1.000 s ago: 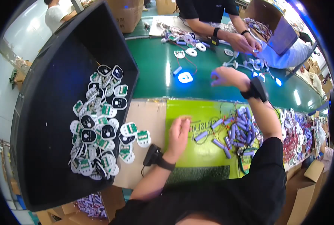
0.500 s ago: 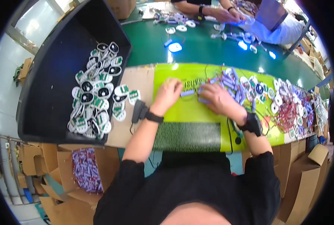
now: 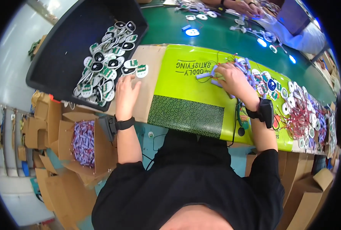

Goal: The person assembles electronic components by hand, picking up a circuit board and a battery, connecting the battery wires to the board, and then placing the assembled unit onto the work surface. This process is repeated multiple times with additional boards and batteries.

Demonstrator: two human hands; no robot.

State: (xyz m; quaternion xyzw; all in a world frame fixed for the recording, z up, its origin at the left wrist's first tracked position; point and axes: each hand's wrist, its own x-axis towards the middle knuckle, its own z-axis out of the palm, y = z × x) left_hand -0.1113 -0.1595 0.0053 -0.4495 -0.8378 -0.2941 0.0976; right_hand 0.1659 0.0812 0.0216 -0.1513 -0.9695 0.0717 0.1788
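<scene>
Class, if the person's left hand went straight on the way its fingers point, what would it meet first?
Probably the dark-faced, white-rimmed part just beyond the left hand; depth is unclear, so the fingertips may be touching it.

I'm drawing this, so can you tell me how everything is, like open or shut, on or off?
Left hand: open, by white boards
Right hand: over purple cells, grip hidden
Purple cells: lying in a heap
Black bin: open, partly filled
Cardboard box: open, holding more cells
White disc on green table: glowing

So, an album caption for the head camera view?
Left hand near rounded circuit boards, right hand at purple cylinders on a lime-green mat.
</scene>
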